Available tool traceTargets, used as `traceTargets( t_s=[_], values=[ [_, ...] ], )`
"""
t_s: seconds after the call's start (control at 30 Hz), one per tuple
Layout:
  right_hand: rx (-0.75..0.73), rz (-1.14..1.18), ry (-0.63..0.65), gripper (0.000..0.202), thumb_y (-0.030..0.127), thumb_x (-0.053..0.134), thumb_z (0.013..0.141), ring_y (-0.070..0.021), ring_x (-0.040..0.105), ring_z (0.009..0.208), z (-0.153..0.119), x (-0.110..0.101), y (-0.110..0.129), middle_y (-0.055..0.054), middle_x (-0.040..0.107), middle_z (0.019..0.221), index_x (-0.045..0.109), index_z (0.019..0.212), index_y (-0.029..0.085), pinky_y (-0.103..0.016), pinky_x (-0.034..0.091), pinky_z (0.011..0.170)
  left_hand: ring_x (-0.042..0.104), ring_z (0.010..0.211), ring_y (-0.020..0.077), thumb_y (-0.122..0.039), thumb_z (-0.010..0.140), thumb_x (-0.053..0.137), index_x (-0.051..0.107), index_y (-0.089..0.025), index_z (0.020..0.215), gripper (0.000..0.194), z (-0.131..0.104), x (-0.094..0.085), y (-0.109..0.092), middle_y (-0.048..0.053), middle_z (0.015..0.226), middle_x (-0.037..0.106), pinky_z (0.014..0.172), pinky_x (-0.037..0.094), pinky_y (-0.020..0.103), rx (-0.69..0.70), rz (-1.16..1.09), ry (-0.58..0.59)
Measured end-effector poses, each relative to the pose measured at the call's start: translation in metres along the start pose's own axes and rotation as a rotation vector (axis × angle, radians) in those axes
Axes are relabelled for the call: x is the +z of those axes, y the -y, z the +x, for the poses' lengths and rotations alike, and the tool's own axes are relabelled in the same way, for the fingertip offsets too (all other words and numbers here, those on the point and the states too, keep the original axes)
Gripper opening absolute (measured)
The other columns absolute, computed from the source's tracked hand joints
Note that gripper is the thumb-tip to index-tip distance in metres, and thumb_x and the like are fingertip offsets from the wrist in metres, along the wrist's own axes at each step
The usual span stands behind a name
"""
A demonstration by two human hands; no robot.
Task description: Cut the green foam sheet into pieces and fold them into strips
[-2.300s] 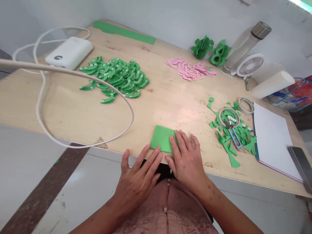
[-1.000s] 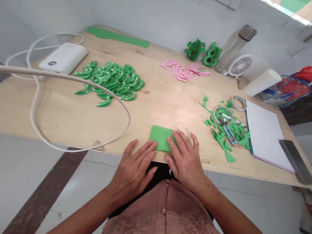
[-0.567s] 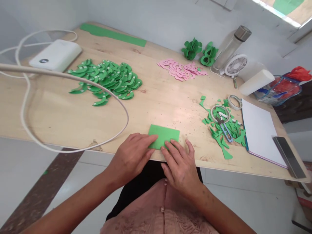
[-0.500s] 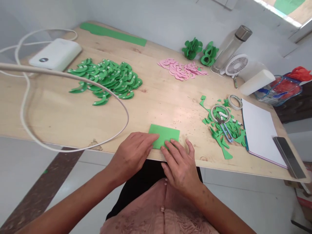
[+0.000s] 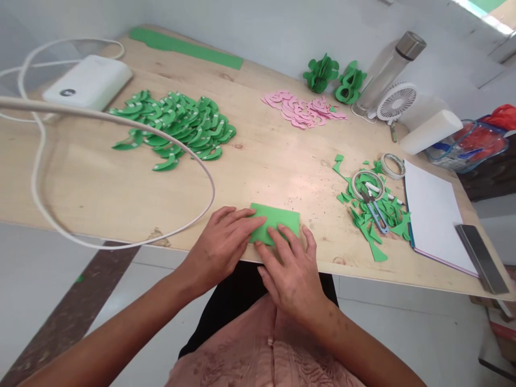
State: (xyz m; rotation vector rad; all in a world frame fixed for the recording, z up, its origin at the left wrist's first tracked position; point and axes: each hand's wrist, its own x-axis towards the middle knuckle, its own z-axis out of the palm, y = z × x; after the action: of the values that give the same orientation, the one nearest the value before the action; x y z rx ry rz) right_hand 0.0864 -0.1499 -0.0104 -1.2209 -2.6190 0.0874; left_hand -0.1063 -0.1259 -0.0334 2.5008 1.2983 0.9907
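A green paper rectangle point(image 5: 282, 216) lies flat at the table's front edge. My left hand point(image 5: 221, 244) rests at its left side, fingers stretched out, with fingertips on the paper. On its lower part lie the spread fingers of my right hand point(image 5: 292, 263), which presses from the front right. Both hands are open. To the right is a heap of green scraps point(image 5: 389, 212) with blue-handled snips point(image 5: 377, 212) and a tape roll point(image 5: 367, 186) on top.
Curved green pieces point(image 5: 181, 126) are piled at the left, near a white power bank point(image 5: 88, 83) and looping cable point(image 5: 213, 188). Pink cutouts point(image 5: 302, 110), a bottle point(image 5: 391, 72) and small fan point(image 5: 397, 102) stand or lie behind. White paper point(image 5: 435, 215) and a phone point(image 5: 481, 258) are at right.
My right hand has slid slightly left across the green paper, its fingers closer to my left hand. My left hand has its fingers a little more spread. The camera view has shifted slightly.
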Motion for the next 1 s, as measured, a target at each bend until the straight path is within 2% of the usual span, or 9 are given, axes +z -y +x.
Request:
traceTargets(
  t_s=[0.27, 0.57, 0.83, 1.0],
  values=[
    [-0.024, -0.070, 0.010, 0.033, 0.029, 0.052, 0.094, -0.0330, 0.044, 0.127, 0.007, -0.002, 0.003, -0.011, 0.057, 0.134, 0.059, 0.126, 0.023, -0.062, 0.024, 0.107, 0.058, 0.116, 0.0206, -0.008, 0.090, 0.046, 0.048, -0.021, 0.123, 0.036, -0.001, -0.001, 0.001, 0.006, 0.112, 0.069, 0.099, 0.042, 0.043, -0.014, -0.005, 0.006],
    [0.010, -0.114, -0.012, 0.027, 0.024, 0.052, 0.093, -0.0315, 0.045, 0.126, -0.019, -0.014, -0.012, -0.007, 0.062, 0.128, 0.062, 0.119, 0.022, -0.059, 0.021, 0.109, 0.058, 0.117, 0.0201, -0.009, 0.090, 0.047, 0.048, -0.022, 0.123, 0.035, -0.002, 0.000, 0.002, 0.007, 0.114, 0.068, 0.100, 0.042, 0.043, -0.015, -0.011, -0.001],
    [0.069, -0.135, -0.024, 0.032, 0.024, 0.054, 0.092, -0.0318, 0.045, 0.126, -0.044, -0.014, -0.023, -0.008, 0.062, 0.127, 0.060, 0.123, 0.019, -0.059, 0.021, 0.109, 0.058, 0.116, 0.0210, -0.011, 0.090, 0.047, 0.048, -0.024, 0.123, 0.036, -0.003, 0.001, 0.005, 0.006, 0.115, 0.067, 0.099, 0.043, 0.045, -0.025, -0.002, 0.020],
    [0.096, -0.099, -0.033, 0.032, 0.022, 0.054, 0.090, -0.0320, 0.044, 0.126, -0.049, -0.022, -0.029, -0.009, 0.062, 0.127, 0.060, 0.122, 0.020, -0.060, 0.022, 0.108, 0.058, 0.116, 0.0224, -0.012, 0.091, 0.046, 0.049, -0.024, 0.122, 0.034, -0.001, 0.000, 0.003, 0.006, 0.112, 0.069, 0.098, 0.044, 0.046, -0.006, -0.003, 0.013]
  ],
)
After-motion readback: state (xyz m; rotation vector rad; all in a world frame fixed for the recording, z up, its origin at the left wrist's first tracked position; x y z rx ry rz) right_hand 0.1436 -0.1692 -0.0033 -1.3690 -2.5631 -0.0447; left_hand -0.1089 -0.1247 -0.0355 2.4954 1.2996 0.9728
